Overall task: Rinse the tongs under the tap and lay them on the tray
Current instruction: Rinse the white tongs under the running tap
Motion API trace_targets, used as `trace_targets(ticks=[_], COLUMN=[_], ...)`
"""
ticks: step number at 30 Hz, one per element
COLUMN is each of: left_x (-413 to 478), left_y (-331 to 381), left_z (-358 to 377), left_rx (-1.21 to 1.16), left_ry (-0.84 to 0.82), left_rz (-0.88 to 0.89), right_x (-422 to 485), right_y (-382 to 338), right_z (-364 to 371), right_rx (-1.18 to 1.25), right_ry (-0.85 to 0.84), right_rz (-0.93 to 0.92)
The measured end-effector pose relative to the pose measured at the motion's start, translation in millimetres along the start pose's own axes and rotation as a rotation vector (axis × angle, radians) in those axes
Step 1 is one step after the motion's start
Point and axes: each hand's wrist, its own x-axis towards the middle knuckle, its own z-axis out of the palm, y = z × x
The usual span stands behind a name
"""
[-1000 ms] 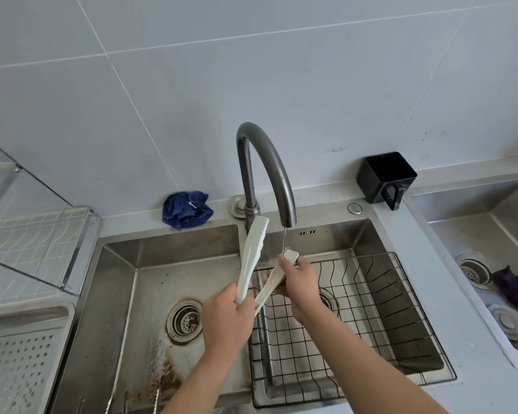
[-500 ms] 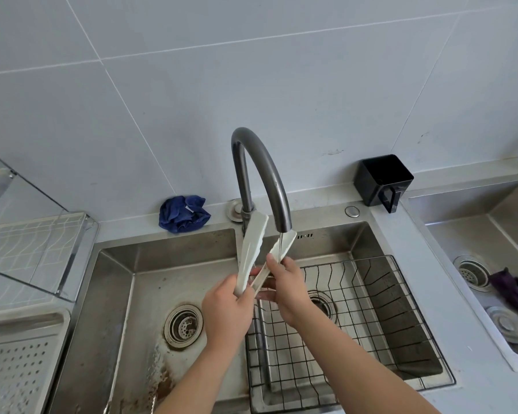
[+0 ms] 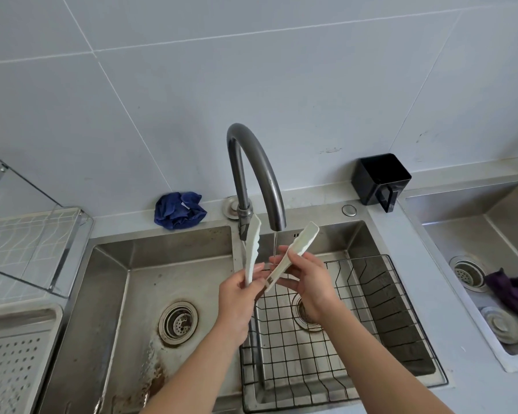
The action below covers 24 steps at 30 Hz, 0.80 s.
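Both hands grip white tongs (image 3: 253, 249) under the tap (image 3: 253, 171) over the sink (image 3: 108, 294), the left hand (image 3: 237, 297) closed at the hinge, the right hand (image 3: 307, 279) pinching the right arm beside the thin stream (image 3: 275, 245).

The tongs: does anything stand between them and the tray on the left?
Nothing visible does. Both hands hold the tongs over the sink; the tray lies left, past the open basin.
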Motion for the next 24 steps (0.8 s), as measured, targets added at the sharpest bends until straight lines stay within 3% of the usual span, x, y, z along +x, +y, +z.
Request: trace_targets(ticks=[9, 12, 18, 21, 24], left_x=[-1, 1, -3, -15, -23], left_y=[7, 11, 13, 5, -4], left_z=[-17, -21, -17, -10, -12], left_rx=[-0.048, 0.149, 0.680, 0.723, 0.620], left_ry=[-0.067, -0.113, 0.047, 0.026, 0.043], left_rz=[-0.098, -0.114, 0.170, 0.322, 0.273], right_x=[10, 14, 15, 20, 18], right_y=[-3, 3, 8, 0, -3], right_z=[24, 33, 41, 38, 38], right_rx=[-0.209, -0.203, -0.214, -0.317, -0.283], right_ry=[-0.087, -0.107, 0.134, 0.353, 0.356], right_rz=[-0.046, -0.056, -0.087, -0.108, -0.091])
